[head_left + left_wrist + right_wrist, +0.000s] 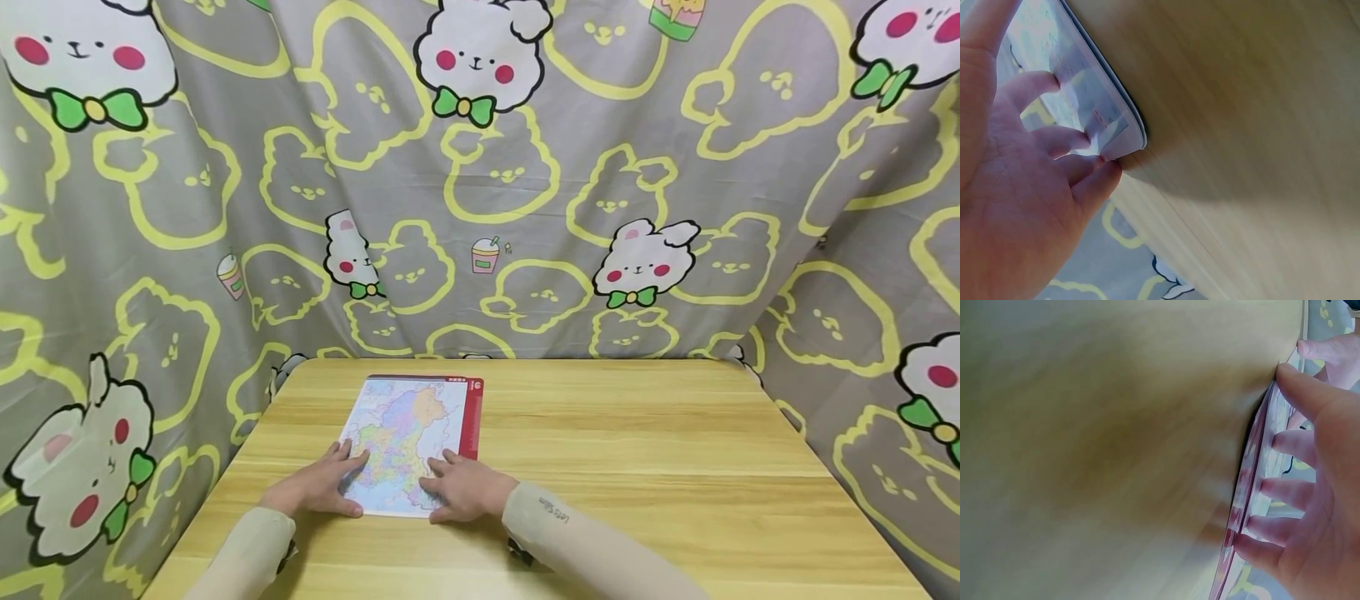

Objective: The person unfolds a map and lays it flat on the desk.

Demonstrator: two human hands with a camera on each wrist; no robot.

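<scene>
A map [405, 433] in pastel patches lies flat on the table, on top of a red-edged sheet or board [472, 417] that shows along its right side. My left hand [322, 483] rests at the map's left edge with spread fingers, the fingertips touching its surface. On the opposite side, my right hand [468, 487] touches the lower right of the map, fingers spread too. In the left wrist view, the fingertips meet the map [1094, 100] near its corner. Thin stacked edges of the map [1269, 437] show under the right fingers in the right wrist view.
The wooden table [637, 467] extends to the right of the map and in front of it. A grey curtain [525, 200] with cartoon animals hangs behind the table and along both sides.
</scene>
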